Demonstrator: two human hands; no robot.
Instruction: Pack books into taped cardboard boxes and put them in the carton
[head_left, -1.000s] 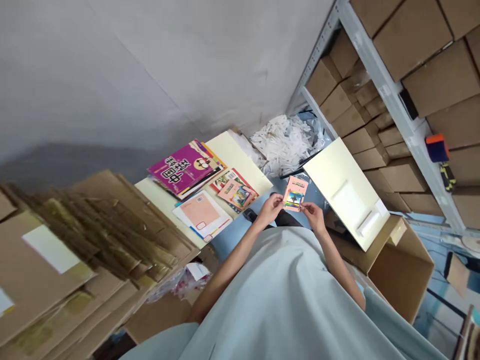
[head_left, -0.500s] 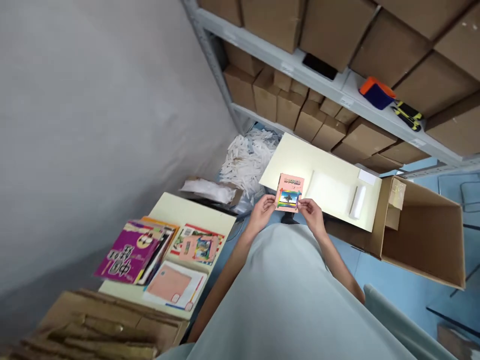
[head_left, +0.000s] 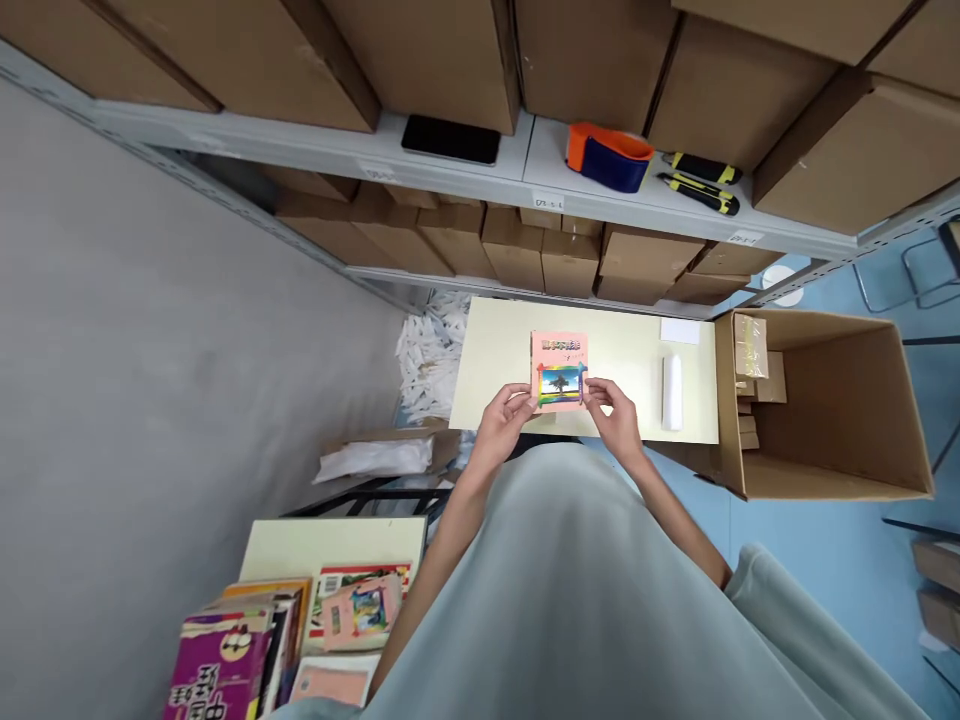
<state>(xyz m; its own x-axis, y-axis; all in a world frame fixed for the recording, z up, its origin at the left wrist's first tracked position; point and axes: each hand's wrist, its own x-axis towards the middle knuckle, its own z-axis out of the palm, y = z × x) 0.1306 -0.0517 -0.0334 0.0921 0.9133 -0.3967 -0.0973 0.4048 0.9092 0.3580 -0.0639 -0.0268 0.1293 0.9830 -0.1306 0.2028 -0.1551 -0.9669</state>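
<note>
A small pink book (head_left: 560, 345) with a tree picture and a rainbow-coloured frame on its cover is held between both hands. Its cover faces up, above the near edge of a cream tabletop (head_left: 495, 340). My left hand (head_left: 504, 420) pinches its lower left edge, fingers curled. On the opposite edge, my right hand (head_left: 615, 415) grips with thumb and fingertips. To the right on the tabletop lie a white roll (head_left: 672, 392) and a white slip of paper (head_left: 679, 331).
An open cardboard box (head_left: 832, 400) stands right of the table. Metal shelving (head_left: 480, 180) with cartons, a phone (head_left: 450, 140), an orange-blue tape roll (head_left: 611, 158) and cutters (head_left: 701, 185) runs behind. White scraps (head_left: 427, 360) and stacked books (head_left: 217, 660) are at left.
The view has turned to the right, so the table and shelf now look level. The pink book stays in both hands and now sits over the tabletop.
</note>
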